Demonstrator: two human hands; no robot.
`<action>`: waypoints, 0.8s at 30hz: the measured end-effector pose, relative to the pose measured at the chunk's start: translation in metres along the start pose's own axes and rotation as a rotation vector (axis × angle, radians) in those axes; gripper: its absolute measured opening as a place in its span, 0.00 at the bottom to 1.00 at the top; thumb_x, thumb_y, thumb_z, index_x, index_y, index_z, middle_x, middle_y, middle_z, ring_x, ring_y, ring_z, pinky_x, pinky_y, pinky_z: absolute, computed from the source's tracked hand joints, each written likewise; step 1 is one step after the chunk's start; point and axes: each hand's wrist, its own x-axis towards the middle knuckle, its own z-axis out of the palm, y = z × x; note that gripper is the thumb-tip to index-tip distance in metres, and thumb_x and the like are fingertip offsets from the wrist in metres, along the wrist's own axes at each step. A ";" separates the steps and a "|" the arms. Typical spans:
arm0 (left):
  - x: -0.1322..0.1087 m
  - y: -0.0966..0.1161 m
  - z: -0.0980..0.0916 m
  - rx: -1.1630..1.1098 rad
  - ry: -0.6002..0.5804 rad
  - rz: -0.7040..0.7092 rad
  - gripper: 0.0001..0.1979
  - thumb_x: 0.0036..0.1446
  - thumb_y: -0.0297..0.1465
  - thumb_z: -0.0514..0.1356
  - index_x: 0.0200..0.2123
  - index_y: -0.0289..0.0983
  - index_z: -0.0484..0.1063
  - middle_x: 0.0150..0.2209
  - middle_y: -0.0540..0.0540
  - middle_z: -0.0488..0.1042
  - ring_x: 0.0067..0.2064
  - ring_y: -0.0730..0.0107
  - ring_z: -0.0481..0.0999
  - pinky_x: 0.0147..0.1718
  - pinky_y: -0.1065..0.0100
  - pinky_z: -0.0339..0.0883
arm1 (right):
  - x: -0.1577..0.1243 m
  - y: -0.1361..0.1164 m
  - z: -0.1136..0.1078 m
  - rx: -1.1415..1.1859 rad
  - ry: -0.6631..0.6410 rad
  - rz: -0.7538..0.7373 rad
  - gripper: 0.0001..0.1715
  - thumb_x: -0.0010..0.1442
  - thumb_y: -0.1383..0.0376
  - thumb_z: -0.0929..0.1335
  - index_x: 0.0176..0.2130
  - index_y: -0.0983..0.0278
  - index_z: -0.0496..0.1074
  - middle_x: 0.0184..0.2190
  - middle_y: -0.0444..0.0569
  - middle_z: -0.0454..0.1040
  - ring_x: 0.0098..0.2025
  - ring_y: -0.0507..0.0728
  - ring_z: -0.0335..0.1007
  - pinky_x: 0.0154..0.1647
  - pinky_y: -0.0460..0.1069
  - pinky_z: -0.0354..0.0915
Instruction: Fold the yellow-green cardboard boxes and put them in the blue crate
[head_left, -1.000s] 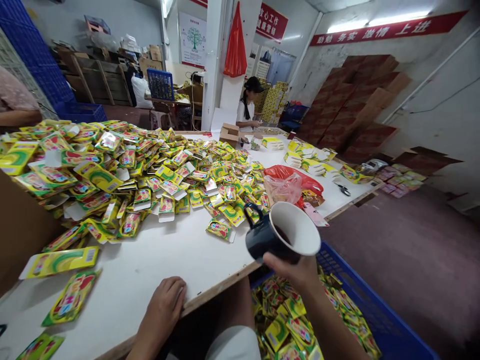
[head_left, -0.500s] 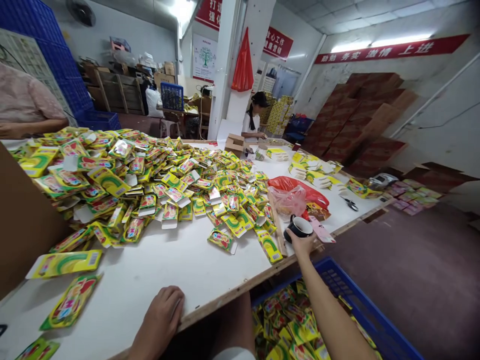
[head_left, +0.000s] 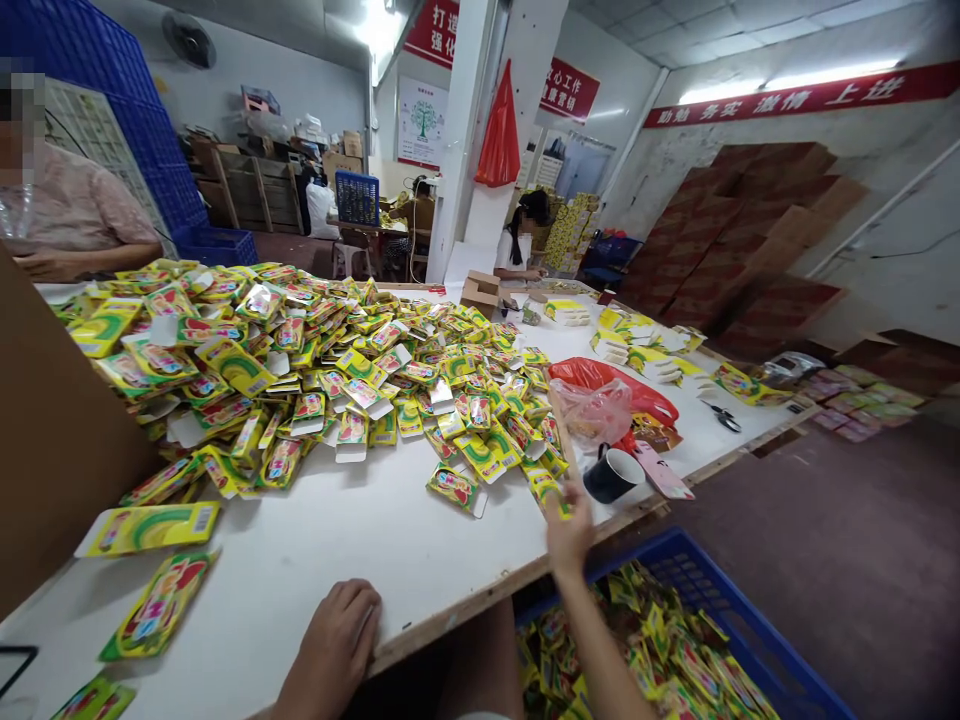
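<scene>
My right hand (head_left: 570, 525) is at the table's front edge, beside a wooden strip, its fingers closed on the near end of a small yellow-green carton (head_left: 544, 484). Just right of that hand a dark mug (head_left: 611, 478) with a white inside stands upright, apart from the fingers. My left hand (head_left: 341, 625) rests on the white tabletop near the edge, fingers loosely curled, with nothing visible in it. Between the hands lies one loose open-ended carton (head_left: 454, 487). Beyond them a large heap of such cartons (head_left: 300, 370) covers the table.
A blue crate (head_left: 739, 610) full of cartons stands below the table edge. Past the mug are a pink phone-like object (head_left: 664, 472), a red plastic bag (head_left: 652, 400) and scissors (head_left: 724, 416). A cardboard box (head_left: 64, 430) is at left. Two co-workers sit farther off.
My right hand has let go of the mug and moved left onto a carton. The mug now stands on the table. My left hand stays in place, and the view has shifted slightly.
</scene>
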 end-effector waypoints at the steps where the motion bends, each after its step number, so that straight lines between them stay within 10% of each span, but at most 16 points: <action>1: 0.000 0.000 0.000 -0.001 -0.002 0.000 0.10 0.59 0.31 0.50 0.34 0.39 0.70 0.38 0.43 0.72 0.40 0.61 0.71 0.41 0.59 0.67 | -0.023 -0.012 0.010 0.005 -0.248 -0.070 0.17 0.56 0.56 0.64 0.40 0.65 0.69 0.31 0.51 0.75 0.34 0.59 0.71 0.36 0.49 0.64; 4: -0.001 0.000 -0.002 -0.012 -0.003 0.004 0.10 0.59 0.31 0.50 0.34 0.39 0.70 0.38 0.42 0.72 0.41 0.60 0.71 0.41 0.58 0.68 | -0.072 -0.044 0.038 -0.123 -0.609 -0.160 0.11 0.54 0.60 0.66 0.38 0.62 0.70 0.20 0.43 0.72 0.24 0.57 0.70 0.25 0.46 0.58; 8: -0.007 -0.004 0.001 -0.056 0.040 0.000 0.09 0.59 0.32 0.51 0.36 0.40 0.71 0.39 0.43 0.72 0.42 0.60 0.72 0.43 0.58 0.69 | -0.088 -0.069 0.048 -0.193 -0.582 -0.188 0.06 0.56 0.67 0.64 0.34 0.61 0.72 0.21 0.45 0.73 0.25 0.57 0.69 0.25 0.46 0.54; 13: -0.011 -0.014 0.006 -0.148 0.294 -0.129 0.19 0.57 0.34 0.53 0.53 0.41 0.61 0.52 0.42 0.66 0.52 0.58 0.69 0.49 0.54 0.67 | -0.100 -0.093 0.024 -0.020 -0.501 -0.556 0.11 0.61 0.69 0.61 0.36 0.61 0.71 0.28 0.46 0.75 0.31 0.55 0.69 0.38 0.50 0.58; 17: -0.006 -0.011 0.002 -0.248 0.306 -0.088 0.26 0.58 0.33 0.54 0.58 0.43 0.51 0.58 0.41 0.60 0.58 0.59 0.63 0.55 0.51 0.61 | -0.125 -0.109 0.001 0.258 -0.686 -0.836 0.15 0.60 0.75 0.59 0.39 0.61 0.70 0.34 0.48 0.75 0.39 0.55 0.70 0.43 0.51 0.60; 24: -0.016 -0.010 0.007 -0.364 0.218 0.041 0.15 0.58 0.29 0.53 0.49 0.42 0.59 0.47 0.44 0.71 0.51 0.64 0.71 0.51 0.56 0.66 | -0.154 -0.113 -0.025 0.450 -0.867 -0.779 0.23 0.57 0.77 0.59 0.47 0.58 0.69 0.44 0.51 0.74 0.47 0.58 0.68 0.46 0.56 0.65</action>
